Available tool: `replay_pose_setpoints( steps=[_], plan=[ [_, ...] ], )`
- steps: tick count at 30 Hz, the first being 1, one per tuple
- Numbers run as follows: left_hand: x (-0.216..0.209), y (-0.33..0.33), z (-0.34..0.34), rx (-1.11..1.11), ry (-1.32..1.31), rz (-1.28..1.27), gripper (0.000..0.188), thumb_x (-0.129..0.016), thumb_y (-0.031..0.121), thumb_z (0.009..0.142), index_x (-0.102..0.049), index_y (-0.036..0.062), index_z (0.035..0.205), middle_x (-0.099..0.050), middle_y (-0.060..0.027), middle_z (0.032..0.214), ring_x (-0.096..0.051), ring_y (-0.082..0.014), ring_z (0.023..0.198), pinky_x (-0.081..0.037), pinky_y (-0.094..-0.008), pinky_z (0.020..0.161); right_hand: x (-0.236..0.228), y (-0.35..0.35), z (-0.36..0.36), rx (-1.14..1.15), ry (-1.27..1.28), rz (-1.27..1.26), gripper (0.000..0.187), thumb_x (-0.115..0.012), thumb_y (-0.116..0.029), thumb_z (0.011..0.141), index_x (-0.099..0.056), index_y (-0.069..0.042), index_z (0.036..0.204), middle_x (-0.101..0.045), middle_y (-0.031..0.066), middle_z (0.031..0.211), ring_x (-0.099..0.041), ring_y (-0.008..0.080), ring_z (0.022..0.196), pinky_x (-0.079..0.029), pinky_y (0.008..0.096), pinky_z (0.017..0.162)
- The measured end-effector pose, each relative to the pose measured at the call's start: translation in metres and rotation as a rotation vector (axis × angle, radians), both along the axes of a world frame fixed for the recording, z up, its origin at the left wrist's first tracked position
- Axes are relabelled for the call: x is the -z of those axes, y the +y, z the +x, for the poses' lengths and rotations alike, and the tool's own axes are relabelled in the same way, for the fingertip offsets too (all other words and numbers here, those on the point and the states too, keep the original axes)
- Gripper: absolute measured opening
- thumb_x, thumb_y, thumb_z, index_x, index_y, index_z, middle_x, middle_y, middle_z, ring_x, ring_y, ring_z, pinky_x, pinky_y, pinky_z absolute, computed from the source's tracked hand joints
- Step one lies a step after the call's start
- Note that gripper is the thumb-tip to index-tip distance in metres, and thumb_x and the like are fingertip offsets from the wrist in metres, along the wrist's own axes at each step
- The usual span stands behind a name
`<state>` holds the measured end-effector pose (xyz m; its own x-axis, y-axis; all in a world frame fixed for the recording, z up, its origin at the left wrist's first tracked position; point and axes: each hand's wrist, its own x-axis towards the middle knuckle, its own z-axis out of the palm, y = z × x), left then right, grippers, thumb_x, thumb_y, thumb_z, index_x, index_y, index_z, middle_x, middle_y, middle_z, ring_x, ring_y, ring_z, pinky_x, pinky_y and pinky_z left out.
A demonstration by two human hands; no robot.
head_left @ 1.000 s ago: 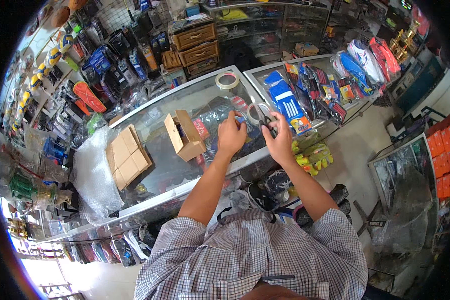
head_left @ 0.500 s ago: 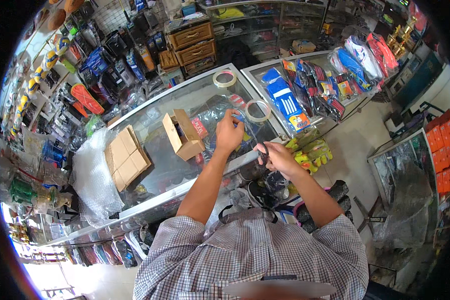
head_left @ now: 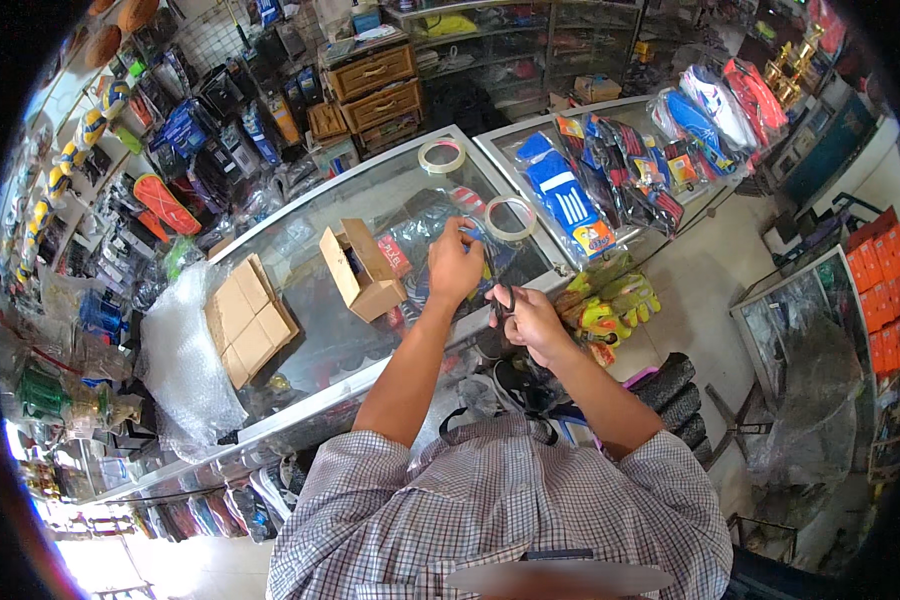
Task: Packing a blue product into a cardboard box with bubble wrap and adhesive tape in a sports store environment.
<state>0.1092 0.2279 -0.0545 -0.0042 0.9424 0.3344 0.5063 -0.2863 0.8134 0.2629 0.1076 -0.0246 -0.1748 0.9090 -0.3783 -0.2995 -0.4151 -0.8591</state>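
Note:
My right hand point(head_left: 532, 325) is closed round the black handles of a pair of scissors point(head_left: 506, 300), near the front edge of the glass counter point(head_left: 310, 368). The blades point toward my left hand point(head_left: 456, 262) and are hard to make out. Above the glass, the fingers of my left hand are pinched together; what they hold is too small to tell. Just right of that hand lies a roll of clear tape point(head_left: 511, 218), and a second tape roll point(head_left: 441, 156) rests farther back. To its left stands an open cardboard box point(head_left: 372, 296) with its flaps up.
Flattened cardboard point(head_left: 250, 320) and bubble wrap point(head_left: 185, 350) cover the counter's left end. Packaged blue socks point(head_left: 567, 195) and other wrapped goods lie on the right-hand counter. Yellow gloves point(head_left: 615, 312) hang below its edge. Wooden drawers point(head_left: 375, 90) stand behind.
My right hand has moved left with the scissors, closer to my left hand. The left hand stays over the same part of the counter, while the whole view has shifted slightly.

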Motion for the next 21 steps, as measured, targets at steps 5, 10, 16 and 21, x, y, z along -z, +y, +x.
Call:
replay_pose_setpoints(
  steps=[5, 10, 16, 21],
  plan=[
    [-0.002, 0.0, 0.002, -0.001, 0.013, -0.017, 0.03, -0.07, 0.008, 0.093, -0.065, 0.0055, 0.122, -0.076, -0.0128, 0.086, -0.073, -0.0298, 0.075, -0.055, -0.044, 0.072, 0.008, -0.005, -0.005, 0.05, 0.019, 0.0, 0.034, -0.069, -0.037, 0.111, -0.067, -0.004, 0.114, -0.067, 0.0063, 0.08, -0.039, 0.004, 0.045, -0.025, 0.025, 0.043],
    [0.002, 0.002, 0.003, -0.016, -0.158, -0.007, 0.03, -0.069, 0.008, 0.094, -0.063, 0.0046, 0.123, -0.076, -0.0156, 0.089, -0.074, -0.0363, 0.078, -0.055, -0.0514, 0.075, 0.008, -0.015, -0.007, 0.029, 0.008, 0.015, 0.028, -0.07, -0.031, 0.111, -0.07, -0.003, 0.113, -0.068, 0.0053, 0.08, -0.041, 0.0041, 0.046, -0.026, 0.0251, 0.045],
    [0.0, 0.0, 0.004, 0.018, -0.238, 0.009, 0.032, -0.068, 0.009, 0.099, -0.058, 0.0057, 0.129, -0.076, -0.0142, 0.096, -0.072, -0.0324, 0.079, -0.054, -0.0495, 0.075, 0.001, 0.008, 0.003, 0.189, -0.73, 0.58, 0.027, -0.076, -0.018, 0.103, -0.071, 0.002, 0.121, -0.075, 0.0138, 0.08, -0.07, 0.0267, 0.066, -0.05, 0.04, 0.063],
    [-0.018, -0.009, 0.011, 0.092, -0.14, -0.039, 0.036, -0.068, 0.01, 0.099, -0.056, 0.0067, 0.133, -0.077, -0.012, 0.103, -0.07, -0.0309, 0.08, -0.054, -0.048, 0.077, -0.017, 0.063, 0.025, 0.323, -1.065, 0.738, 0.044, -0.077, -0.008, 0.097, -0.058, 0.002, 0.136, -0.076, 0.026, 0.096, -0.073, 0.0477, 0.088, -0.055, 0.053, 0.077]
  ],
)
